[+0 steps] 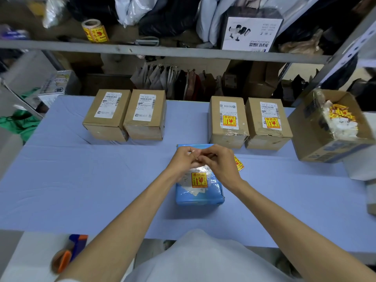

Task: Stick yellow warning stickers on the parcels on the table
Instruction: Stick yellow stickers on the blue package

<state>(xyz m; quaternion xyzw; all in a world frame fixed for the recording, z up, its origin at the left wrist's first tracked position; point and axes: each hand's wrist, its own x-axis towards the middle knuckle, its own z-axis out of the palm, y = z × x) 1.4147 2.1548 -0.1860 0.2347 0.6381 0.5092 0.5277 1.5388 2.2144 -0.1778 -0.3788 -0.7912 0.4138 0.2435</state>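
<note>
blue parcel [200, 197] bears a yellow, red-printed sticker [199, 180]; left hand [184, 159] and right hand [219, 162] above it, fingers [207, 157] pinched, on what unclear.

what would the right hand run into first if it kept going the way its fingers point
The left hand: the fingers of the right hand point left at it, fingertips seemingly touching, above the blue parcel.

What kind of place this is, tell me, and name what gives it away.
Most likely a parcel packing or dispatch room. Cardboard parcels with shipping labels stand on the table, a roll of yellow warning stickers sits on the metal shelf, as does a barcode scanner box.
</note>
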